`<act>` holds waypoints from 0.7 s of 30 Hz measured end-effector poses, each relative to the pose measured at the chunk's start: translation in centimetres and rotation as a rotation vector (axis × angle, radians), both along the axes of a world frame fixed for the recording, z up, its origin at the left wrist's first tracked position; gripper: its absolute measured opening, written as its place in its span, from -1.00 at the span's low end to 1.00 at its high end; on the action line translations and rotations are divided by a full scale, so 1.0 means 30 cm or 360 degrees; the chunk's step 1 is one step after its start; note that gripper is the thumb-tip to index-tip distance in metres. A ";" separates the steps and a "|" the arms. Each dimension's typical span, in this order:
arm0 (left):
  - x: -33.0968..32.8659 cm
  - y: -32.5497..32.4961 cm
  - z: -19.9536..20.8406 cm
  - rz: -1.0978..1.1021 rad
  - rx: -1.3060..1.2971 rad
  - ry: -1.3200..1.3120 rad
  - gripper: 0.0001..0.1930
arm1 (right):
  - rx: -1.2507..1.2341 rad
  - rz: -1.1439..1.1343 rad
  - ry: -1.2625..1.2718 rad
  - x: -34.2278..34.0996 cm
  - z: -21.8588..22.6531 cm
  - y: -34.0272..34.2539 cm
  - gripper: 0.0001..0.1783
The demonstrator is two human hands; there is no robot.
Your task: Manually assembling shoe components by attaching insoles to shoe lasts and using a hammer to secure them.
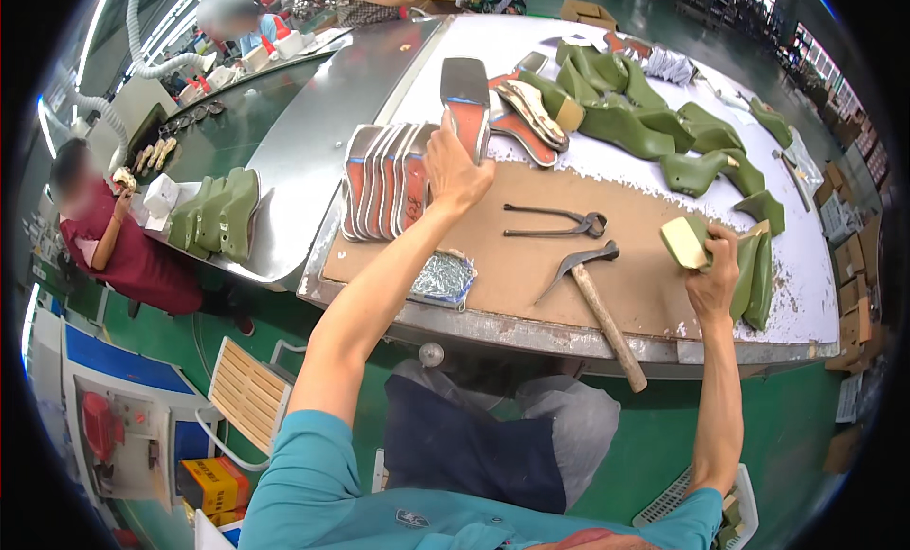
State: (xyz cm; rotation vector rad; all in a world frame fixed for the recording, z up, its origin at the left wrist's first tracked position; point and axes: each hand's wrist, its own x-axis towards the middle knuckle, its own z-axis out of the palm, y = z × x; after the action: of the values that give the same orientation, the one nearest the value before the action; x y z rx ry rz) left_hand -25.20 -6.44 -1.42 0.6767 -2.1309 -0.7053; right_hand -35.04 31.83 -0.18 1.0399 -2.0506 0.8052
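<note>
My left hand [457, 167] is closed round the lower part of an insole [465, 86], with a dark grey end and an orange-red section, held up beside a row of similar insoles [379, 180] standing on edge. At the right, my right hand [713, 270] grips a green shoe last [684, 242] whose pale yellow end faces me. More green lasts [754, 280] stand just beyond that hand. Between my hands, pincers [557, 222] and a wooden-handled hammer [597, 308] lie on a brown board [493, 256].
A heap of green lasts [635, 124] covers the table's far right side, with loose insoles [526, 133] near it. A clear plastic packet [444, 277] lies at the front edge. Several lasts [218, 214] stand on the metal surface at left. A person in dark red [133, 237] stands beyond.
</note>
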 end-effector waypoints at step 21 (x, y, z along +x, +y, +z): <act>0.577 0.601 0.046 -0.1504 0.1748 0.0591 -0.29 | -0.1045 0.0341 -0.1732 0.543 0.224 -0.377 -0.75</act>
State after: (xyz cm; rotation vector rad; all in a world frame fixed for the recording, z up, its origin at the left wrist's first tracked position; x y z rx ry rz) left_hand -7.88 11.58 -0.03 -0.0509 -1.4870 -2.3624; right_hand -18.76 20.54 6.55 0.4370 -2.1559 2.3344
